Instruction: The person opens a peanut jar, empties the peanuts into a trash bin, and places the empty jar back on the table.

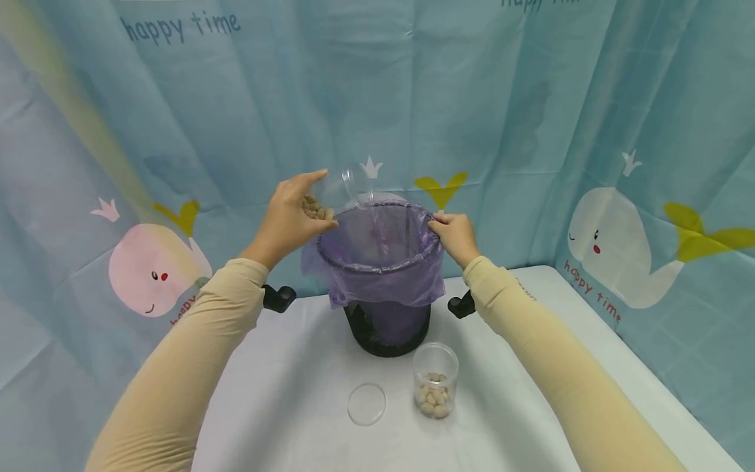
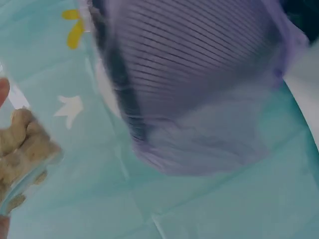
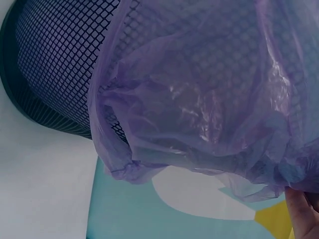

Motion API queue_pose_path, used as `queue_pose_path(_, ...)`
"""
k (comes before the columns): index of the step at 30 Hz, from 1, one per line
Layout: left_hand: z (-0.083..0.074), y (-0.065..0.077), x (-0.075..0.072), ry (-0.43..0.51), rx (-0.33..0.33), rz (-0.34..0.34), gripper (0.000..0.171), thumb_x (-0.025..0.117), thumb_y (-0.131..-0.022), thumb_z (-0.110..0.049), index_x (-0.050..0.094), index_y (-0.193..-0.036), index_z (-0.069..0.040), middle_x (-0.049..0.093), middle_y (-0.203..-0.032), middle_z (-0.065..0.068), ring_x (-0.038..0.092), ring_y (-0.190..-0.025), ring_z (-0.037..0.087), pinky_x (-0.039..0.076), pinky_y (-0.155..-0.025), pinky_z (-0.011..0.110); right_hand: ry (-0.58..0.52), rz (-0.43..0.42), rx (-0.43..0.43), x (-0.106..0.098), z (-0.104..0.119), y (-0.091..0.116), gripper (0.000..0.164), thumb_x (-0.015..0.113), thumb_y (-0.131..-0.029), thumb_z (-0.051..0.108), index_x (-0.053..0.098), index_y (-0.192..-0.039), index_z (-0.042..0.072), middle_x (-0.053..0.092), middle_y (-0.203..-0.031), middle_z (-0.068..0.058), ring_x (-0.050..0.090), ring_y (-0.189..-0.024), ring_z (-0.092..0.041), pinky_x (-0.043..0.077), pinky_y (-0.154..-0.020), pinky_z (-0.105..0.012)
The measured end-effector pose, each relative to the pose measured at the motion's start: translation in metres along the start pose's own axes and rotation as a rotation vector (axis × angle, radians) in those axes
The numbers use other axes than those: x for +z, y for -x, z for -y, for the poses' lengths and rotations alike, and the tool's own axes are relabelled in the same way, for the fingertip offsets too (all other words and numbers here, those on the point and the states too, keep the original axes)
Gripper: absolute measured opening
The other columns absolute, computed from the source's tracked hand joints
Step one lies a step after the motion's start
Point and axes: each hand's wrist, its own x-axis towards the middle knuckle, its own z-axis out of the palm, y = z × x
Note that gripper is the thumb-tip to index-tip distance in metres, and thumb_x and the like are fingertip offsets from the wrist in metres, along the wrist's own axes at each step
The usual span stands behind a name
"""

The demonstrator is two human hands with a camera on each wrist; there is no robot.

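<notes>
My left hand [image 1: 286, 213] grips a clear plastic jar [image 1: 337, 189], tipped nearly on its side with its mouth to the right, at the bin's left rim. Tan lumpy pieces [image 2: 27, 144] lie in the jar near its base. Below its mouth stands a dark mesh waste bin [image 1: 386, 346], leaning slightly. A thin purple bin liner [image 1: 407, 285] lines it and folds over its rim. At the rim's right side, my right hand [image 1: 459, 237] pinches the liner's edge; in the right wrist view, its fingers [image 3: 299, 214] show at the bunched plastic.
A second clear jar [image 1: 435, 367], upright and partly filled with similar tan pieces, stands in front of the bin on the white table [image 1: 283, 406]. To its left lies a round clear lid [image 1: 367, 404]. Behind the table hangs a blue curtain [image 1: 366, 85] printed with whales.
</notes>
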Motion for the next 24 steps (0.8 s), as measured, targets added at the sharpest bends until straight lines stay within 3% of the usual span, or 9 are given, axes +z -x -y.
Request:
queue_pose_path(4, 0.0, 0.0, 0.009, -0.07, 0.081, -0.028, 0.082, 0.086, -0.075, -0.01, 0.047, -0.147, -0.012, 0.051, -0.147, 0.014, 0.04, -0.138, 0.038, 0.038, -0.116, 0.053, -0.005, 0.004, 0.001, -0.002, -0.003, 0.001, 0.04, 0.058, -0.1, 0.022, 0.058, -0.136, 0.005, 0.055, -0.143, -0.018, 0.047, -0.139, -0.033, 0.05, -0.108, -0.044)
queue_pose_path(8, 0.001, 0.0, 0.019, -0.122, 0.159, 0.0, 0.079, 0.086, -0.075, -0.007, 0.049, -0.145, -0.009, 0.051, -0.146, 0.015, 0.039, -0.138, 0.041, 0.042, -0.113, 0.054, 0.008, -0.001, 0.003, -0.003, -0.003, 0.002, 0.039, 0.056, -0.101, 0.021, 0.058, -0.137, 0.005, 0.055, -0.143, -0.018, 0.055, -0.132, -0.031, 0.054, -0.085, -0.033)
queue_pose_path(11, -0.001, -0.003, 0.019, -0.159, 0.246, -0.047, 0.077, 0.086, -0.074, -0.006, 0.051, -0.143, -0.007, 0.053, -0.144, 0.017, 0.043, -0.135, 0.042, 0.041, -0.114, 0.053, 0.011, -0.006, 0.005, -0.005, -0.002, 0.002, 0.039, 0.056, -0.101, 0.022, 0.058, -0.136, 0.006, 0.056, -0.142, -0.017, 0.063, -0.103, -0.028, 0.042, -0.066, -0.027)
queue_pose_path(15, -0.001, -0.009, 0.02, -0.23, 0.341, -0.136, 0.073, 0.084, -0.075, -0.004, 0.052, -0.141, -0.005, 0.055, -0.141, 0.018, 0.046, -0.131, 0.042, 0.039, -0.115, 0.051, 0.019, -0.02, 0.001, -0.007, -0.001, 0.001, 0.038, 0.056, -0.101, 0.022, 0.059, -0.136, 0.006, 0.057, -0.141, -0.018, 0.064, -0.106, -0.031, 0.043, -0.069, -0.028)
queue_pose_path(16, -0.001, -0.009, 0.021, -0.245, 0.357, -0.146, 0.072, 0.083, -0.075, -0.004, 0.053, -0.141, -0.005, 0.055, -0.141, 0.018, 0.047, -0.131, 0.042, 0.039, -0.116, 0.05, 0.027, -0.023, 0.003, -0.006, 0.0, 0.0, 0.038, 0.056, -0.101, 0.022, 0.059, -0.136, 0.006, 0.057, -0.141, -0.018, 0.062, -0.117, -0.033, 0.044, -0.072, -0.029)
queue_pose_path(17, 0.0, -0.009, 0.023, -0.258, 0.359, -0.133, 0.072, 0.084, -0.075, -0.005, 0.053, -0.141, -0.004, 0.055, -0.14, 0.019, 0.047, -0.131, 0.042, 0.038, -0.116, 0.05, 0.041, -0.023, 0.003, -0.006, 0.0, 0.0, 0.038, 0.056, -0.101, 0.022, 0.059, -0.136, 0.006, 0.057, -0.141, -0.018, 0.059, -0.126, -0.033, 0.045, -0.075, -0.03)
queue_pose_path(19, 0.002, -0.008, 0.025, -0.273, 0.371, -0.079, 0.07, 0.083, -0.076, -0.006, 0.054, -0.14, -0.004, 0.057, -0.139, 0.019, 0.048, -0.13, 0.041, 0.04, -0.115, 0.05, 0.059, -0.022, 0.01, -0.004, 0.001, 0.0, 0.038, 0.056, -0.101, 0.023, 0.059, -0.136, 0.007, 0.057, -0.141, -0.018, 0.058, -0.128, -0.033, 0.045, -0.075, -0.029)
queue_pose_path(22, 0.003, -0.005, 0.028, -0.297, 0.401, -0.035, 0.073, 0.085, -0.075, -0.008, 0.053, -0.14, -0.003, 0.057, -0.138, 0.019, 0.049, -0.13, 0.04, 0.038, -0.117, 0.05, 0.063, -0.018, 0.022, -0.001, 0.002, -0.001, 0.038, 0.056, -0.101, 0.023, 0.06, -0.135, 0.008, 0.058, -0.14, -0.017, 0.065, -0.109, -0.028, 0.043, -0.067, -0.026)
queue_pose_path(24, 0.003, -0.005, 0.031, -0.303, 0.415, -0.059, 0.074, 0.085, -0.074, -0.007, 0.052, -0.141, -0.003, 0.056, -0.139, 0.019, 0.048, -0.131, 0.039, 0.034, -0.12, 0.05, 0.054, -0.02, 0.023, 0.0, 0.003, -0.001, 0.037, 0.056, -0.1, 0.022, 0.06, -0.134, 0.007, 0.059, -0.139, -0.017, 0.062, -0.087, -0.021, 0.04, -0.061, -0.023)
